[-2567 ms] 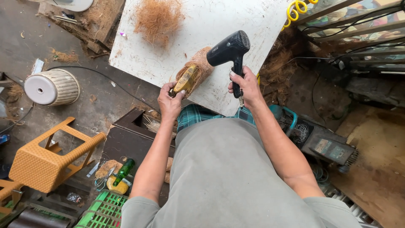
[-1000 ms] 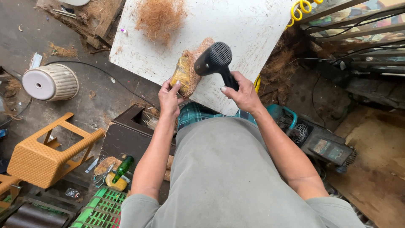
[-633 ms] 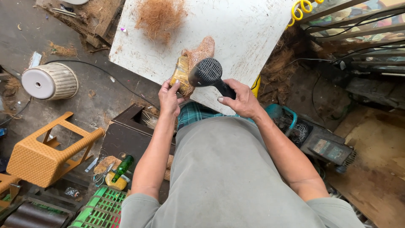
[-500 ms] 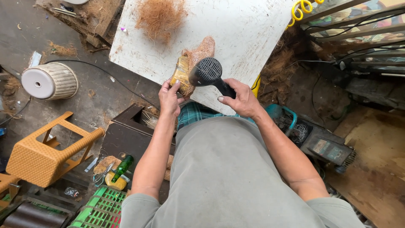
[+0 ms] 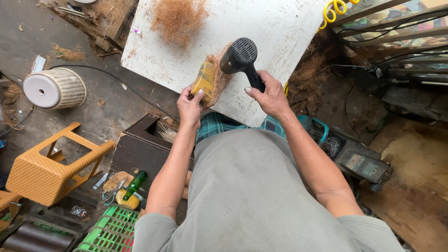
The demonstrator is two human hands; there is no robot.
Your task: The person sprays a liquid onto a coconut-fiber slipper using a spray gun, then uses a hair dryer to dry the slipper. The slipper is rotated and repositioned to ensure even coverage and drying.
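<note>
My left hand [image 5: 190, 105] grips a yellow plastic-wrapped block [image 5: 204, 81] with brown coir fibre [image 5: 219, 79] stuck along its right side, held over the near edge of a white board [image 5: 275, 32]. My right hand [image 5: 267, 95] is closed around the handle of a black hair dryer [image 5: 239, 57]. The dryer's rear grille faces up toward me and its nozzle end sits right against the fibre side of the block. A loose pile of coir [image 5: 177, 17] lies at the far part of the board.
A white overturned basket [image 5: 55, 87], an orange plastic stool [image 5: 44, 170], a green bottle [image 5: 134, 184] and a green crate [image 5: 109, 231] are on the floor at left. A teal machine [image 5: 347, 156] stands at right, a yellow coiled cord [image 5: 333, 10] and a metal rack [image 5: 401, 32] behind it.
The hair dryer swung from upright at the right of the block to lying against it, grille up. The block tilted more upright in my left hand.
</note>
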